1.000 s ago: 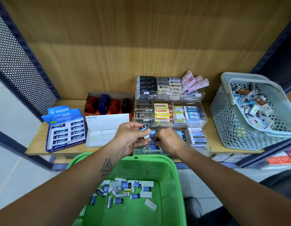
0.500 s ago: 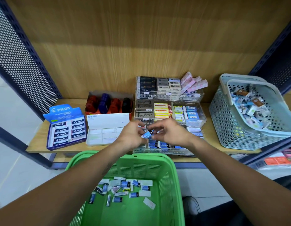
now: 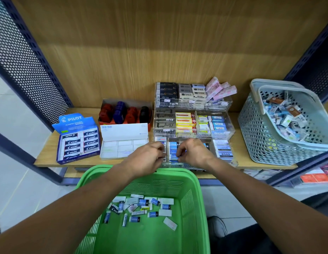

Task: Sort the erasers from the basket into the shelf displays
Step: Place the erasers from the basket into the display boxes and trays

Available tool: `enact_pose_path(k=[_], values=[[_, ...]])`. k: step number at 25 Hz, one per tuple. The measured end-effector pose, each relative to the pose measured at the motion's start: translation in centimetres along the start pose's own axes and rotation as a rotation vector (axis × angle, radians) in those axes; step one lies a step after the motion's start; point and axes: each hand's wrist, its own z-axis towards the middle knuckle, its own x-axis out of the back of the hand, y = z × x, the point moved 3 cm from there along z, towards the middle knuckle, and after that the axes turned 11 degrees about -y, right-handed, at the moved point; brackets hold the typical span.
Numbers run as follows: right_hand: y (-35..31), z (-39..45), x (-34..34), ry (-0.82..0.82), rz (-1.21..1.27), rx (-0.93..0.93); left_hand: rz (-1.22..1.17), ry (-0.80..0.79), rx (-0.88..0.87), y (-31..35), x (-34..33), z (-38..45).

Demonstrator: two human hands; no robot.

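A green basket sits below the shelf, with several loose erasers on its floor. On the shelf stands a clear tiered display filled with sorted erasers. Both hands are over its front row. My right hand pinches a blue eraser at the column of blue erasers. My left hand is curled just left of it, over the leftmost compartment, gripping a dark-ended eraser that is mostly hidden.
Left of the display are a white eraser box, a blue Pilot box and a carton of red, blue and black items. MONO erasers fill the front right compartment. A pale blue basket of mixed erasers stands at the right.
Both hands came together with a blue eraser above the display, then dropped to the front row. The right hand now has the blue eraser at the blue column.
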Motion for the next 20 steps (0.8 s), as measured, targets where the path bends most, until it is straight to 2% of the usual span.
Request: enact_pose_path(k=[5,8,10,12,14,16,18,20], values=[[-0.1,1.2,-1.2,0.001,-0.092,0.014,0.067,-0.036,-0.021,-0.3,-0.4,-0.4],[-0.2,1.4,-1.3,-0.015,-0.14,-0.008,-0.068,-0.003,0.036,-0.4,0.1,-0.3],[-1.5,0.9,-0.8,0.044,-0.144,-0.002,-0.127,0.035,0.078,-0.5,0.8,-0.7],[-3.8,-0.5,-0.4,0.122,0.047,0.083,-0.151,0.084,0.105,-0.2,1.8,-1.9],[-6.2,-2.3,-1.5,0.028,0.447,0.144,-0.22,0.102,0.112,0.1,2.5,-3.6],[-7.2,-3.4,-4.2,-0.154,0.542,0.109,-0.436,-0.032,0.136,-0.1,1.8,-5.4],[-7.1,-4.0,-8.4,-0.343,0.246,0.057,-0.589,-0.276,0.18,-0.8,-0.8,-7.4],[-6.5,-4.1,-12.9,-0.43,-0.113,0.034,-0.48,-0.493,0.268,-2.6,-4.5,-9.2]])
